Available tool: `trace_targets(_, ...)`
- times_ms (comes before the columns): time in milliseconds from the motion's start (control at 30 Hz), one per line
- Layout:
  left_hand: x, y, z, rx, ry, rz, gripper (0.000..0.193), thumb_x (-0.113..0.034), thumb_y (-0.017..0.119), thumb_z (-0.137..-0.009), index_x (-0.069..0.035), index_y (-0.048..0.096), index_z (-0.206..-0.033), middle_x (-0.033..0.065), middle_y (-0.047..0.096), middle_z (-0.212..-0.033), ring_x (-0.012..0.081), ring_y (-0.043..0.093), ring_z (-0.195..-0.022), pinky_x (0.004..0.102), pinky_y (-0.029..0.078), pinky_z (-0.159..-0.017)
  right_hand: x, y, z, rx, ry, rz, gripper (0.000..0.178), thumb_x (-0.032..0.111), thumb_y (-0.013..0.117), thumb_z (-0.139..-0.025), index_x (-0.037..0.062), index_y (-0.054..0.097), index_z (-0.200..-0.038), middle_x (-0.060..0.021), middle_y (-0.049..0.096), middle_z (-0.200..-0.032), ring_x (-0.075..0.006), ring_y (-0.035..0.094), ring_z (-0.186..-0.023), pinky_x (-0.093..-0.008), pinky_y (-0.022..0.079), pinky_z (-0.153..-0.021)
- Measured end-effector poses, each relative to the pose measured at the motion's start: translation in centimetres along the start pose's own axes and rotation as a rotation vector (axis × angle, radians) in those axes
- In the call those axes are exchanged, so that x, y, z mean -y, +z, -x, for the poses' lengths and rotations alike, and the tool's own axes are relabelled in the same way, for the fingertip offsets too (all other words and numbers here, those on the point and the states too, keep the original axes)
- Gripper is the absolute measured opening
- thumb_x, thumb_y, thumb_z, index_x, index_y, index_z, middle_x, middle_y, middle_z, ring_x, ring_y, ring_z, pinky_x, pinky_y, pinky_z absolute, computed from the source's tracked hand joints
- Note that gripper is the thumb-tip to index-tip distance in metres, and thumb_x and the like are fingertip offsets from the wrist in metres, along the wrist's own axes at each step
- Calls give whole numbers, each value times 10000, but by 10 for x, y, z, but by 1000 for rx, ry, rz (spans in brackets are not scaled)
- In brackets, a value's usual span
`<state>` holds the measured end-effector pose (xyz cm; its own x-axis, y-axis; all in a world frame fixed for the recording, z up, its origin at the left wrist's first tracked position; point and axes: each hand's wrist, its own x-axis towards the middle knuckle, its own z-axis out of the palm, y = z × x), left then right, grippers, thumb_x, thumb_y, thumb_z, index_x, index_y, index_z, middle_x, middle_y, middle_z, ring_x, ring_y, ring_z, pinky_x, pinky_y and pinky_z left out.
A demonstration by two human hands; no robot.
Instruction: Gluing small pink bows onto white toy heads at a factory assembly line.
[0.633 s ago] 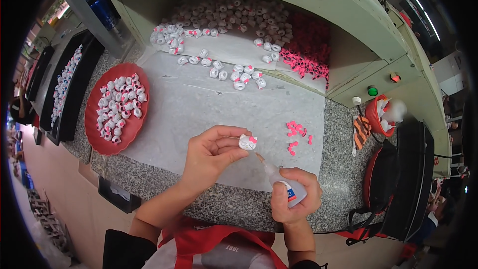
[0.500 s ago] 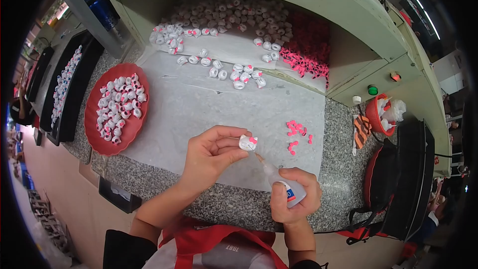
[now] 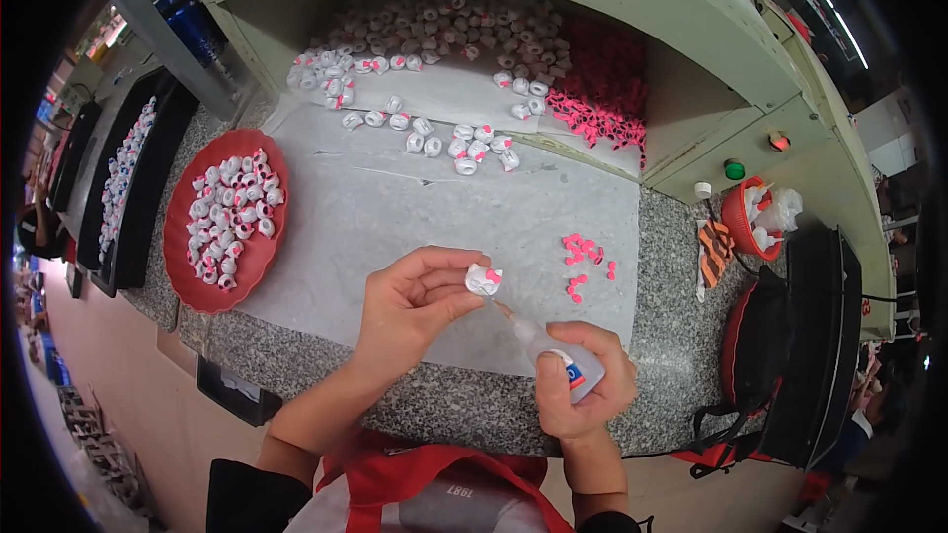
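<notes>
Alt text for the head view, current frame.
A person's left hand pinches a small white-and-pink piece while the right hand holds a squeeze bottle, tip toward it. A red dish of similar pieces sits left; loose pink parts lie right, on a pale sheet.

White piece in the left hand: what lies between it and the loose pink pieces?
Head view: only bare pale sheet shows between the white piece and pink pieces.

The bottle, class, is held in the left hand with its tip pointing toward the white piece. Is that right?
Not quite: the head view shows the right hand holding the bottle. Its tip does point toward the white piece.
</notes>
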<state>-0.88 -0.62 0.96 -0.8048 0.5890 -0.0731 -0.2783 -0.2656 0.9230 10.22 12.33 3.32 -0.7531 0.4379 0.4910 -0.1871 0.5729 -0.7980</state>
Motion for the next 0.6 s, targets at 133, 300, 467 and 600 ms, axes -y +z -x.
trace_targets(133, 5, -3, 0, -9, 18, -11, 315, 116, 580, -714, 52, 510, -1014, 138, 576, -1008, 171, 579, -914, 266, 480, -792, -23, -15, -34, -229, 649, -468, 171, 46, 557, -699, -32, 557, -852, -94, 604, -729, -152, 555, -550, -253, 451, -513)
trace_targets(300, 8, 4, 3, 55, -74, -14, 310, 112, 582, -714, 45, 513, -1008, 120, 590, -965, 150, 582, -885, 248, 477, -769, -109, -50, -27, -229, 743, -435, 164, 64, 611, -693, -2, 565, -835, -64, 569, -667, -128, 532, -530, -244, 434, -496)
trace_targets(467, 15, 0, -1, 31, -76, -36, 309, 112, 579, -717, 39, 513, -1010, 111, 601, -932, 139, 585, -867, 234, 474, -751, -98, -33, -25, 371, 646, 466, 278, 199, 718, -600, 25, 623, -795, -105, 602, -694, -232, 584, -636, -319, 456, -615)
trace_targets(600, 20, 1, -1, 32, -94, -45, 310, 108, 576, -720, 30, 514, -1014, 110, 606, -933, 137, 588, -863, 229, 473, -742, -88, -28, -31, 467, 644, 667, 322, 236, 687, -627, 47, 639, -883, -177, 620, -788, -322, 596, -754, -370, 458, -697)
